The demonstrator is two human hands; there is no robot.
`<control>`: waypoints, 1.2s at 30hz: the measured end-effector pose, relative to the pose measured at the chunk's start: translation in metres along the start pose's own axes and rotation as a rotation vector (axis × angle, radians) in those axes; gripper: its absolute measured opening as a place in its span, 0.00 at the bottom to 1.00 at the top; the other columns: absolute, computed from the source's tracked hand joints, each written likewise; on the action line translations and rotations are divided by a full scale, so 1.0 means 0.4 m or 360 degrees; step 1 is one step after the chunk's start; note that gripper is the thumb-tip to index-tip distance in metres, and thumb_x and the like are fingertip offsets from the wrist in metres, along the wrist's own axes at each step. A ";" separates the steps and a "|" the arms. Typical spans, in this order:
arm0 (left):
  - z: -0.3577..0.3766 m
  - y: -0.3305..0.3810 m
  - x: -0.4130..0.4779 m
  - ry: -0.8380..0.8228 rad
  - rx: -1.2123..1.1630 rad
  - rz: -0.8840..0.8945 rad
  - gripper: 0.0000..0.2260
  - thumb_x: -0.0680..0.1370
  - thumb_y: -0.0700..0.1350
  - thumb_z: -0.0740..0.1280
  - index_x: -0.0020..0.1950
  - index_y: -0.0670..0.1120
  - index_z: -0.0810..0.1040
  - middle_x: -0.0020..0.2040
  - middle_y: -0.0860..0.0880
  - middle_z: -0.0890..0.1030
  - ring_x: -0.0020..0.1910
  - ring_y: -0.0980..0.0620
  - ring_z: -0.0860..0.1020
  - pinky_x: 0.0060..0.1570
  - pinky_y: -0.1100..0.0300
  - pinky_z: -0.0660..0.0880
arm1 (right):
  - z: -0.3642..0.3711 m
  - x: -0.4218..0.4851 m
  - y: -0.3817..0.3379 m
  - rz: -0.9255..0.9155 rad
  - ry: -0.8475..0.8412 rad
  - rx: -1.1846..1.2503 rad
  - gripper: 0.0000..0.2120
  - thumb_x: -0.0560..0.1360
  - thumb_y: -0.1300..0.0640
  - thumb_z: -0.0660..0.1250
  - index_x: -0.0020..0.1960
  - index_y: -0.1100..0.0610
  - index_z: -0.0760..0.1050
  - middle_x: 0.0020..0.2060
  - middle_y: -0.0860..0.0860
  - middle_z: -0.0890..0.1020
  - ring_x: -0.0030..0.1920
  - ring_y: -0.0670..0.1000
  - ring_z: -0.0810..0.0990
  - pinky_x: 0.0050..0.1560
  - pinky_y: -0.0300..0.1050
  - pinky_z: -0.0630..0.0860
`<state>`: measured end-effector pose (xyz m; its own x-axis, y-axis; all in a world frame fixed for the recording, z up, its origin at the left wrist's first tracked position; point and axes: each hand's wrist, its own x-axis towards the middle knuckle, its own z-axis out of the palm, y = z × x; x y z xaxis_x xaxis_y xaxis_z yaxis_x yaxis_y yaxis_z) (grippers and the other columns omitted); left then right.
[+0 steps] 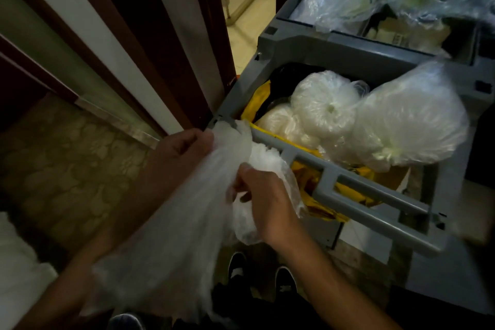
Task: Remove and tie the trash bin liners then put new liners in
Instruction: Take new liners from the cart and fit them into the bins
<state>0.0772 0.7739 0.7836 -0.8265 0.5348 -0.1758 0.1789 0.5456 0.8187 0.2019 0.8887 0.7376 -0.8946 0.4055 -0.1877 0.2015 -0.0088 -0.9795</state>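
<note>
The left hand point(182, 144) is closed in a fist on the upper edge of a thin clear liner point(166, 225), just beside the near corner of the grey cart point(375, 195). The right hand point(267, 198), a little nearer the person, has its fingers curled into a bunched part of the same liner, close against the cart's near rail. The liner hangs loose below both hands, outside the cart. Inside the cart, a yellow sack point(257, 104) holds tied white bags point(324, 107).
</note>
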 end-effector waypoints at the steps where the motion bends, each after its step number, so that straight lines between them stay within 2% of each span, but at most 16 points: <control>1: 0.007 0.003 -0.025 -0.0019 0.0010 0.0083 0.11 0.82 0.54 0.62 0.45 0.54 0.82 0.37 0.59 0.82 0.36 0.62 0.80 0.36 0.66 0.78 | -0.001 0.007 0.008 0.0199 -0.0005 0.0063 0.23 0.78 0.39 0.56 0.41 0.52 0.82 0.40 0.51 0.85 0.44 0.50 0.83 0.56 0.55 0.78; 2: 0.020 -0.005 -0.054 -0.0069 0.0075 0.0234 0.09 0.81 0.54 0.63 0.46 0.57 0.82 0.42 0.60 0.83 0.41 0.62 0.81 0.40 0.66 0.79 | 0.000 0.013 0.015 0.0374 -0.0004 0.0141 0.27 0.77 0.33 0.56 0.45 0.53 0.83 0.43 0.52 0.86 0.47 0.52 0.84 0.58 0.58 0.78; 4: 0.041 -0.036 -0.094 -0.0116 0.0265 0.0408 0.06 0.80 0.57 0.65 0.48 0.61 0.81 0.48 0.63 0.82 0.48 0.63 0.81 0.47 0.70 0.76 | 0.010 0.023 0.028 0.0407 -0.0069 0.0181 0.30 0.74 0.27 0.59 0.49 0.52 0.82 0.46 0.49 0.85 0.50 0.46 0.83 0.57 0.49 0.77; 6: 0.060 -0.087 -0.125 -0.0135 0.0327 0.0455 0.07 0.79 0.56 0.64 0.50 0.58 0.81 0.50 0.65 0.79 0.50 0.63 0.79 0.48 0.72 0.72 | 0.024 0.023 0.024 0.0187 -0.0183 0.0133 0.16 0.79 0.40 0.66 0.45 0.52 0.79 0.39 0.43 0.83 0.41 0.38 0.80 0.45 0.37 0.74; 9: 0.067 -0.169 -0.216 -0.0042 0.0241 0.0423 0.08 0.79 0.44 0.64 0.52 0.47 0.83 0.55 0.60 0.79 0.52 0.59 0.79 0.50 0.63 0.74 | 0.069 0.029 0.062 -0.0078 -0.0338 -0.0268 0.15 0.80 0.49 0.68 0.41 0.59 0.75 0.33 0.51 0.79 0.35 0.45 0.78 0.40 0.49 0.78; 11: 0.051 -0.235 -0.300 0.0119 0.0098 0.0110 0.13 0.79 0.38 0.66 0.56 0.53 0.84 0.60 0.60 0.80 0.59 0.61 0.79 0.57 0.64 0.75 | 0.116 0.024 0.103 -0.0179 -0.0511 -0.0610 0.14 0.81 0.47 0.65 0.46 0.57 0.76 0.37 0.52 0.80 0.39 0.50 0.80 0.46 0.55 0.79; 13: 0.039 -0.315 -0.402 0.0332 0.0030 -0.0297 0.18 0.80 0.36 0.66 0.54 0.61 0.81 0.53 0.69 0.80 0.53 0.69 0.79 0.54 0.70 0.74 | 0.167 -0.001 0.146 -0.0256 -0.0751 -0.0816 0.13 0.82 0.45 0.62 0.51 0.55 0.76 0.39 0.49 0.81 0.40 0.50 0.80 0.47 0.54 0.79; 15: 0.054 -0.424 -0.512 0.0429 0.0035 -0.0662 0.12 0.81 0.39 0.65 0.54 0.56 0.82 0.41 0.68 0.80 0.40 0.71 0.78 0.41 0.75 0.70 | 0.212 -0.035 0.201 -0.0323 -0.1005 -0.1003 0.15 0.83 0.42 0.59 0.57 0.53 0.76 0.44 0.51 0.82 0.45 0.51 0.82 0.51 0.55 0.79; 16: 0.067 -0.485 -0.577 0.0439 0.0050 -0.0840 0.10 0.81 0.40 0.65 0.55 0.52 0.83 0.41 0.64 0.81 0.38 0.69 0.77 0.39 0.75 0.69 | 0.238 -0.054 0.233 -0.0357 -0.1142 -0.1122 0.17 0.83 0.40 0.58 0.58 0.52 0.76 0.47 0.52 0.83 0.48 0.52 0.82 0.55 0.56 0.79; 19: 0.153 -0.664 -0.834 0.0489 -0.0136 -0.1264 0.10 0.79 0.36 0.65 0.52 0.47 0.83 0.46 0.53 0.81 0.39 0.63 0.78 0.49 0.65 0.76 | 0.332 -0.138 0.326 -0.0235 -0.1610 -0.1499 0.20 0.83 0.39 0.54 0.60 0.52 0.74 0.52 0.53 0.82 0.55 0.54 0.80 0.60 0.53 0.75; 21: 0.237 -0.735 -1.008 0.0570 -0.0286 -0.1523 0.12 0.79 0.36 0.66 0.45 0.53 0.81 0.44 0.52 0.81 0.39 0.58 0.79 0.54 0.51 0.79 | 0.378 -0.194 0.397 -0.0034 -0.1902 -0.1682 0.19 0.83 0.41 0.59 0.63 0.54 0.75 0.54 0.53 0.82 0.55 0.53 0.80 0.59 0.51 0.76; 23: 0.316 -0.753 -1.153 0.0683 -0.0512 -0.1761 0.09 0.79 0.36 0.66 0.46 0.50 0.81 0.45 0.46 0.83 0.41 0.47 0.82 0.47 0.54 0.80 | 0.421 -0.243 0.465 -0.0022 -0.2103 -0.1803 0.26 0.77 0.41 0.67 0.68 0.56 0.73 0.60 0.54 0.80 0.61 0.55 0.79 0.63 0.53 0.75; 26: 0.423 -0.751 -1.341 0.1041 -0.1054 -0.2124 0.07 0.80 0.36 0.64 0.52 0.42 0.81 0.48 0.42 0.83 0.39 0.47 0.81 0.34 0.59 0.75 | 0.514 -0.317 0.562 -0.0178 -0.2524 -0.1976 0.42 0.66 0.41 0.74 0.74 0.56 0.67 0.69 0.55 0.75 0.68 0.57 0.74 0.69 0.56 0.71; 28: 0.494 -0.760 -1.454 0.1244 -0.1332 -0.2282 0.07 0.81 0.36 0.63 0.54 0.41 0.81 0.48 0.42 0.83 0.37 0.49 0.79 0.33 0.60 0.74 | 0.602 -0.405 0.556 -0.0320 -0.2722 -0.2096 0.35 0.69 0.48 0.77 0.71 0.56 0.68 0.66 0.53 0.76 0.67 0.55 0.75 0.67 0.51 0.72; 31: 0.577 -0.777 -1.599 0.1438 -0.1547 -0.2416 0.08 0.81 0.34 0.62 0.54 0.39 0.80 0.45 0.42 0.82 0.35 0.49 0.78 0.32 0.61 0.72 | 0.748 -0.557 0.550 -0.0442 -0.2943 -0.2055 0.24 0.74 0.59 0.73 0.68 0.57 0.70 0.58 0.51 0.76 0.60 0.52 0.77 0.54 0.41 0.69; 36: 0.612 -0.835 -1.800 0.1553 -0.1757 -0.2439 0.07 0.80 0.37 0.64 0.50 0.44 0.82 0.47 0.41 0.84 0.35 0.50 0.81 0.34 0.59 0.74 | 0.986 -0.807 0.550 -0.0554 -0.3101 -0.1884 0.18 0.79 0.58 0.67 0.68 0.54 0.73 0.60 0.53 0.80 0.58 0.54 0.79 0.54 0.45 0.73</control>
<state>0.7433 0.3644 0.5028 0.0172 -0.4773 -0.8786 -0.7474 -0.5899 0.3058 0.3777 0.3954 0.5536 0.0281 -0.7900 -0.6125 -0.5764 0.4878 -0.6556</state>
